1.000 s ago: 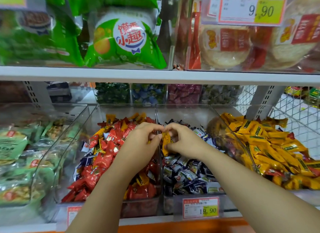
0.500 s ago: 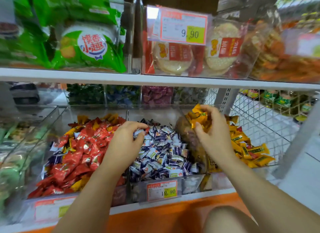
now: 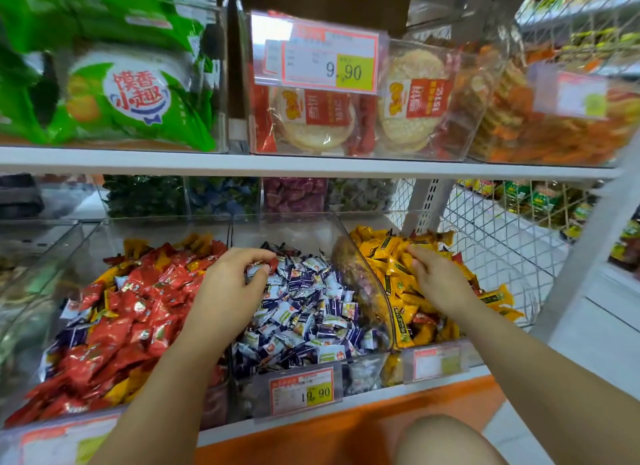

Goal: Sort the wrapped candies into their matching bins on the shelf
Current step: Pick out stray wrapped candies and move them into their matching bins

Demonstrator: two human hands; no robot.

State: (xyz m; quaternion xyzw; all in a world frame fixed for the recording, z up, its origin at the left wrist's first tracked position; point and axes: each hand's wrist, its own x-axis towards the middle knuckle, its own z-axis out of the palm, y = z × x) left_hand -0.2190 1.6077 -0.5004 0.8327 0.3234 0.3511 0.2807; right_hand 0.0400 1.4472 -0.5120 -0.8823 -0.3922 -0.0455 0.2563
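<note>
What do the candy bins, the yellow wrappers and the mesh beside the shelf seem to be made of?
Candy bins: clear hard plastic, probably acrylic; contents show through, glossy edges.
Yellow wrappers: shiny plastic film, creased, with highlights.
Mesh: white-coated metal wire, apparently; thin crossed rods.

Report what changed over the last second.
The right hand carried yellow candies from the left hand rightward to the yellow candy bin and let them go onto the pile; it rests there open. The left hand shifted onto the blue-and-white candies and pinches one red-wrapped candy. The red candy pile and price tag stayed put.
</note>
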